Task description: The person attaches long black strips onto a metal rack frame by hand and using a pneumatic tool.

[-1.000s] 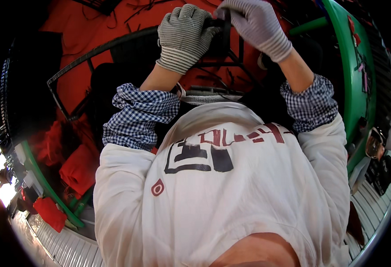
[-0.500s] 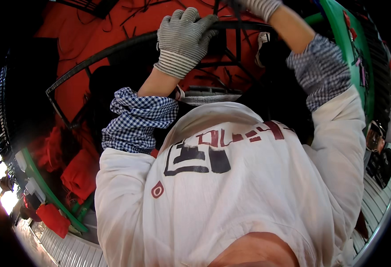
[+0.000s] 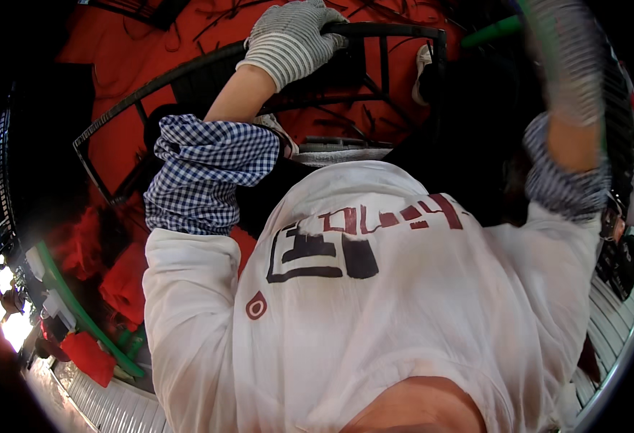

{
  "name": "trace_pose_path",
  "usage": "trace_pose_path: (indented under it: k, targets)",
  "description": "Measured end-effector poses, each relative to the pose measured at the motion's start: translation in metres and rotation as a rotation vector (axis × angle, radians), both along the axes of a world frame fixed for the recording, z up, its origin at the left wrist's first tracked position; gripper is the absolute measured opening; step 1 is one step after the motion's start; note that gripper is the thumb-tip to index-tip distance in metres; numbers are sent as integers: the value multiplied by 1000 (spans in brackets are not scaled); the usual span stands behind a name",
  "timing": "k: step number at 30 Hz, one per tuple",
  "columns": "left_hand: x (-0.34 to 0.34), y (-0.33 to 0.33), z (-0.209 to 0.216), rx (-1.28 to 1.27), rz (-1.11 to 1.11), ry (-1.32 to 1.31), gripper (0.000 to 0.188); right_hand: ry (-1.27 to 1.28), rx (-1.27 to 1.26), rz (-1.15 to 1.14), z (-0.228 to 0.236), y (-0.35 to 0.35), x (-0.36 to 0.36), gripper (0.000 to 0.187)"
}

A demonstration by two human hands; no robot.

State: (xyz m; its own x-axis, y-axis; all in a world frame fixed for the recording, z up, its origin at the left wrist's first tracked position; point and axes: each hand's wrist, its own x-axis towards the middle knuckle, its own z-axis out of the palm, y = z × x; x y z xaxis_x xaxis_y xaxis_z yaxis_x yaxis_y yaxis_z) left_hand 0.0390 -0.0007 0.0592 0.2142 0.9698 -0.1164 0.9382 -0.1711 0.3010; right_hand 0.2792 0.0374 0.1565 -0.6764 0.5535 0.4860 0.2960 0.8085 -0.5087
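Red flooring (image 3: 136,54) shows beneath and around a black barred frame (image 3: 378,29), which spans the space in front of the wearer's torso. Fingers of the gloved left hand (image 3: 291,43) are clamped over its far rail, probably steadying it because the gloved right hand (image 3: 568,61) is well apart, out right beyond a green bar (image 3: 491,32); motion blur means I cannot tell whether those fingers are together.

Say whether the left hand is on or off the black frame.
On: the left hand covers part of the black frame, which shows on both sides of it.
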Motion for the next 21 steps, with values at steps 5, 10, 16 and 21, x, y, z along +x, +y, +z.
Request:
trace_pose_path:
  k: [5, 10, 16, 21]
  targets:
    - [-14, 1, -17, -43, 48, 18, 34, -288, -564, -147, -143, -45, -62, 54]
    - [-17, 7, -20, -72, 4, 21, 33, 288, -1185, -42, -206, -35, -79, 29]
    - [-30, -6, -60, 210, -116, -17, 33, 310, -1241, 75, -175, -30, -56, 23]
    - [-29, -9, -66, 472, -109, 112, 36, 45, -1144, 97, -74, -31, -33, 23]
